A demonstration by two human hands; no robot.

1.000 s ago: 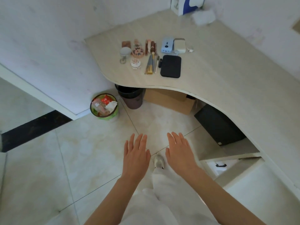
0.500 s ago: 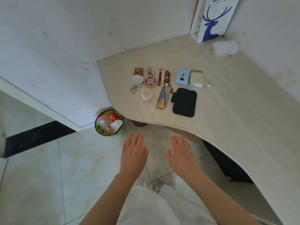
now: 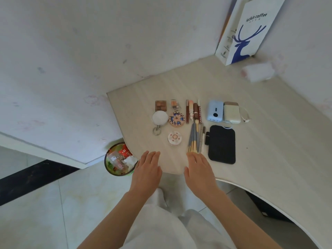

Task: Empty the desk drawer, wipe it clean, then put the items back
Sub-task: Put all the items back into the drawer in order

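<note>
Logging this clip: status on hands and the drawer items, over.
Left hand and right hand open, empty, over the desk edge. Items laid out on desk, brushes nearest right hand. Nothing in the way.

A corner of a home room

Makeup brushes (image 3: 193, 137) and power banks (image 3: 215, 110) are lying on the tabletop (image 3: 269, 144), a coffee bag (image 3: 249, 31) leaning against the wall.

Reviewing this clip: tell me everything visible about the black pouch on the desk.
The black pouch is a flat, matte rectangle with rounded corners, apparently fabric or felt. It lies flat on the pale wood desk, right of the makeup brushes and just in front of the two power banks. A small black stick lies against its left edge, and a thin white cord peeks out at its top. Neither hand touches it.
</note>
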